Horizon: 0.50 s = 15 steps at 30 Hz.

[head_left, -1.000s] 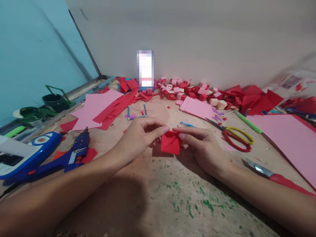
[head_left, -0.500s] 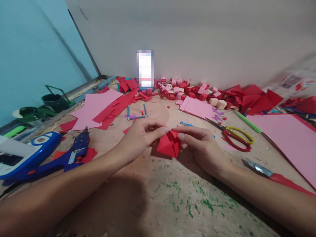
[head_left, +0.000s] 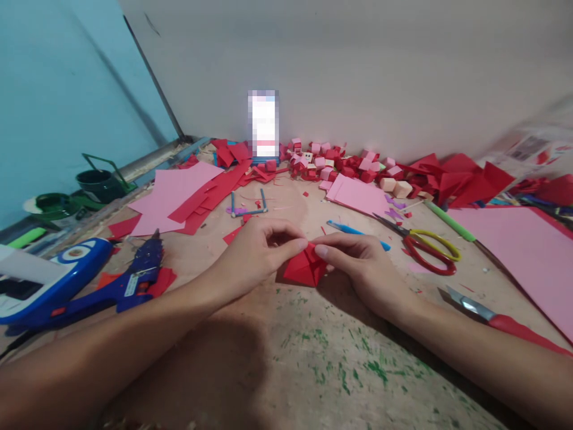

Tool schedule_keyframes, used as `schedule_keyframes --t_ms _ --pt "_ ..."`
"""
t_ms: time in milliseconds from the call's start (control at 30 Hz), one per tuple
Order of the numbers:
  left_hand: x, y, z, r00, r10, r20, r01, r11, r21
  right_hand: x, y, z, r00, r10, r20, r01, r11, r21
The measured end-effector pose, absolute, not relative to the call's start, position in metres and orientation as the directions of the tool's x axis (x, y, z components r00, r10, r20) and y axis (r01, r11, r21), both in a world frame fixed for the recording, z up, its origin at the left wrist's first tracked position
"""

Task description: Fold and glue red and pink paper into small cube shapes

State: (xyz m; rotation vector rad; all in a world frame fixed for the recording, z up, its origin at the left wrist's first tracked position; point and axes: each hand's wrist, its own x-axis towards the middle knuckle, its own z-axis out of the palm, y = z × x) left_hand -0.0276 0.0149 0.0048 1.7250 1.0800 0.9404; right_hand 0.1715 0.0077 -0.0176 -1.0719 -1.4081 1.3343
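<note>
Between my two hands is a small piece of folded red paper [head_left: 305, 270], its creased flaps facing me and its lower edge close to the wooden tabletop [head_left: 286, 370]. My left hand [head_left: 268, 246] pinches its upper left edge with thumb and forefinger. On the upper right side, my right hand [head_left: 358, 260] grips the same paper, thumb in front and fingers behind. The far side of the paper is hidden by the fingers. Just beyond my right hand lies a slim blue tool [head_left: 347, 227], partly covered by the fingers.
Scissors [head_left: 430, 248] and a red-handled knife [head_left: 496, 316] lie to the right, near large pink sheets [head_left: 514, 239]. A blue glue gun [head_left: 129, 280] and tape dispenser [head_left: 58, 275] stand left. Along the wall are many small paper-covered cubes [head_left: 331, 161] and a lit phone [head_left: 264, 124].
Both hands have lowered slightly at the paper's top edge, and the paper looks flatter. My right fingers have shifted left and down, uncovering more of the blue tool.
</note>
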Motion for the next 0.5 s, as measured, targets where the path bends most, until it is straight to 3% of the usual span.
schedule_keyframes --t_ms 300,500 --pt "-0.0293 0.0165 0.0037 0.309 0.941 0.136 0.218 -0.210 0.953 0.1703 0.0085 -0.0210 -0.180 0.983 0.039 0.037 0.047 -0.998" --pt "-0.0288 0.0169 0.0037 0.306 0.932 0.197 0.285 -0.287 0.914 0.1697 0.0080 -0.0178 -0.185 0.982 0.040 0.044 0.048 -0.998"
